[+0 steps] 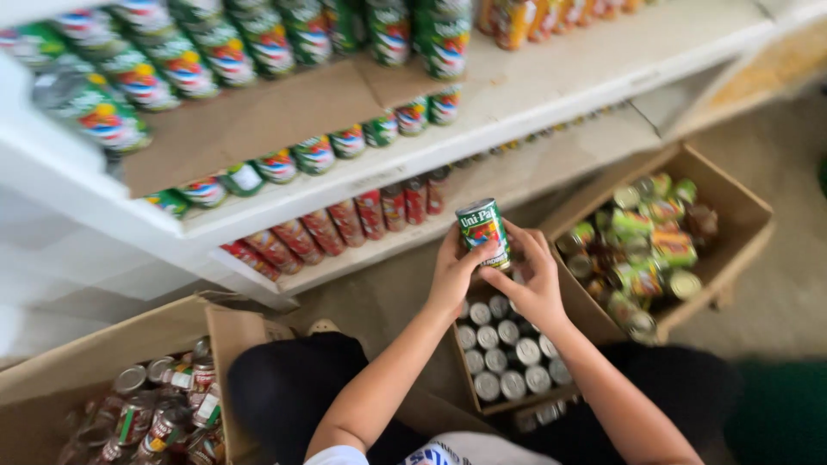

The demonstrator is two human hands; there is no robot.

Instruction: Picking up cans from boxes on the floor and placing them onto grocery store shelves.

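Observation:
A small green tin can (482, 231) with a red and white label is held upright in front of the shelves. My left hand (454, 274) grips its left side and my right hand (531, 280) wraps its right side and bottom. Directly below my hands an open cardboard box (469, 379) holds several upright cans with silver lids (508, 353). My knees in dark trousers frame that box.
White shelves (534, 86) carry rows of green cans on brown cardboard (258, 116) above and red cans (345, 222) on the lower shelf. An open box (741, 207) of loose green cans sits at the right. Another box (95, 344) with mixed cans stands at the lower left.

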